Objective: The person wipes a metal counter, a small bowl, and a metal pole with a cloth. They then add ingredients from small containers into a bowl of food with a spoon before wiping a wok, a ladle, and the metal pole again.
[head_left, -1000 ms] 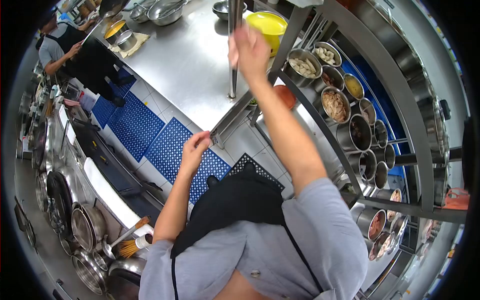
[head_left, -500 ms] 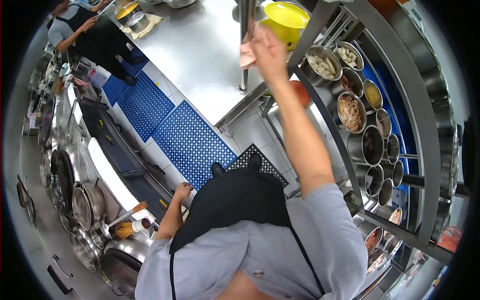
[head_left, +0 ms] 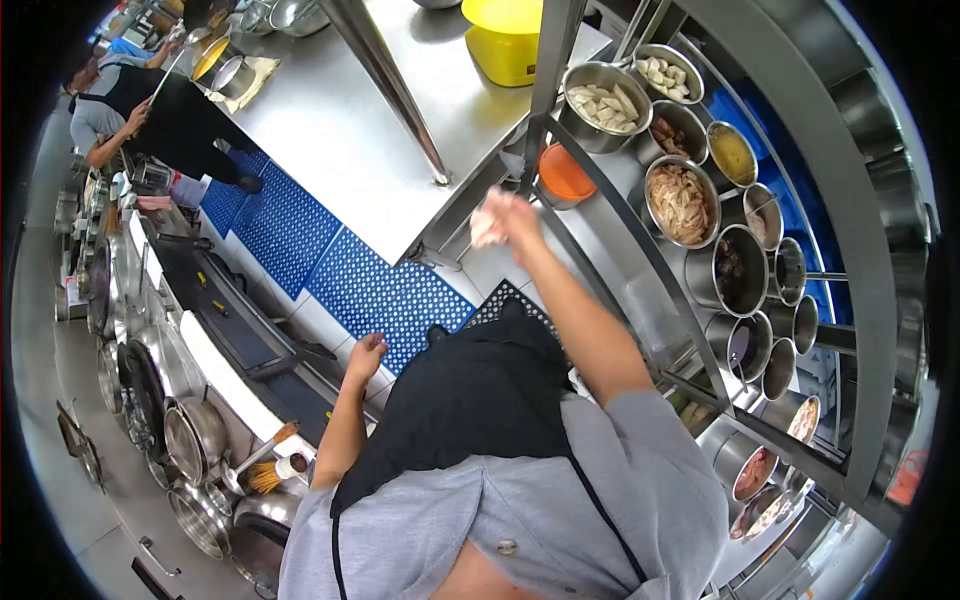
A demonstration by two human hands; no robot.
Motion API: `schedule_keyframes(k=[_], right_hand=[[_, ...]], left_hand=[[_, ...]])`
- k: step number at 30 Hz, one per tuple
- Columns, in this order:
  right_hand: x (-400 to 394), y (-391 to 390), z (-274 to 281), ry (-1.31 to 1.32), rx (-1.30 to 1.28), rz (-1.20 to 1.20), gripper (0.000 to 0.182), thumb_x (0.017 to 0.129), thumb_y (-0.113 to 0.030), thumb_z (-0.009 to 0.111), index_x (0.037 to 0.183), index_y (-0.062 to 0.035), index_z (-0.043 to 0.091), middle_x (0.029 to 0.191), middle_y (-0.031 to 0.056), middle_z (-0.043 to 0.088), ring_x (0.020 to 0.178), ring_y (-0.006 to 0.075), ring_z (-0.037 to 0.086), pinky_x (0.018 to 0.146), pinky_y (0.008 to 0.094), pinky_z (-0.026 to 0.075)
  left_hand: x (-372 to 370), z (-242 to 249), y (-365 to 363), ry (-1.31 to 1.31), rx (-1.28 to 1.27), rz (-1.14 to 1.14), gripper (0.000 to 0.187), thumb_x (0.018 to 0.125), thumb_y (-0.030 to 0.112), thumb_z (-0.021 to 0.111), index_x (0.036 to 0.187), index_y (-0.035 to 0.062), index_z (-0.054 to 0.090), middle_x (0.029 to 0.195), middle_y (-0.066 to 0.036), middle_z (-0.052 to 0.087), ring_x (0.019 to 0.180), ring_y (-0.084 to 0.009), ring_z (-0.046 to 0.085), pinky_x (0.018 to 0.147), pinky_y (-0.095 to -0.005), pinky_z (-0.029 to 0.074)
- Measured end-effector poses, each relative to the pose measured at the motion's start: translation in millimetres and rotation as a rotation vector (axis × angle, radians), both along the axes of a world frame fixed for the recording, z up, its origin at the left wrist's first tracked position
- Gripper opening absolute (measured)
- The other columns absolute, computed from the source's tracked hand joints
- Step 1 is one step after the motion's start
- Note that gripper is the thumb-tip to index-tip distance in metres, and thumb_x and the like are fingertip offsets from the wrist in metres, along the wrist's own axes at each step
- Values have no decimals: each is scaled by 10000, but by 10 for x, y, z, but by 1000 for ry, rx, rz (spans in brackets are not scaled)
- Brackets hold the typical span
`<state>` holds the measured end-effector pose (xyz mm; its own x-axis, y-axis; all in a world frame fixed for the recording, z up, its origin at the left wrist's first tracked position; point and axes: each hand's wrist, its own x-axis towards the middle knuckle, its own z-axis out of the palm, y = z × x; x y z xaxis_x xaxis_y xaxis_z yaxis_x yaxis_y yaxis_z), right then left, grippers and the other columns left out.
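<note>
My right hand (head_left: 512, 225) is held out past the corner of the steel table (head_left: 400, 150), its fingers closed on a pale pinkish cloth (head_left: 486, 228). Below that hand are the tiled floor and the dark mat. Near the cooking line, over the edge of the blue mat (head_left: 370, 290), my left hand (head_left: 368, 356) hangs with its fingers curled; nothing can be made out in them. An orange-red container (head_left: 566, 174) stands to the right of my right hand, beneath the metal frame.
Metal pots of food (head_left: 682, 203) line the rack at right. A yellow container (head_left: 503, 50) stands on the table behind a steel post (head_left: 388, 90). A co-worker (head_left: 150, 100) is at the upper left. Pans and a stove line (head_left: 215, 300) run along the left.
My right hand has come down off the table toward me, still holding the cloth. My left hand has risen slightly. The view has shifted, showing more of the orange-red container.
</note>
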<state>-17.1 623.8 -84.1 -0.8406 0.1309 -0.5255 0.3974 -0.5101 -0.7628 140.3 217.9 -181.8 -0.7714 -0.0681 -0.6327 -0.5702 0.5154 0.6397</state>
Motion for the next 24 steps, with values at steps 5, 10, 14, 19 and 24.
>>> schedule_keyframes(k=[5,10,14,19,24], right_hand=[[-861,308,274,436,-4,-65,126,865,-3,605,866,-67,497,727,129,645,626,207,672,544,330,540],[-780,-306,65,187,435,-82,172,827,38,587,812,-65,450,679,133,656,539,182,652,459,301,517],[-21,-1190,192,29,781,99,272,766,-221,758,783,-29,566,754,177,699,712,324,713,667,434,557],[12,-1354,-381,0,285,114,107,836,-46,634,799,55,631,728,175,677,559,255,670,490,392,545],[-568,-640,114,-23,197,-60,270,954,-167,517,772,15,598,641,179,639,476,276,626,381,407,498]], left_hand=[[-116,519,275,-12,28,-96,409,907,127,661,1266,-54,584,1042,-130,692,936,-171,642,839,-305,503],[-81,631,129,-72,-42,-182,426,909,138,665,1283,-47,579,1036,-122,690,948,-173,635,853,-316,500],[-172,392,-114,-50,-16,-227,416,910,131,656,1275,-54,578,1021,-129,690,935,-168,634,830,-309,505],[-465,195,-297,112,36,-244,393,899,132,659,1247,-43,608,948,-107,694,844,-157,641,782,-299,511],[-641,402,-310,109,120,-162,365,904,172,655,1215,-18,636,883,-48,672,760,-112,584,678,-272,479]])
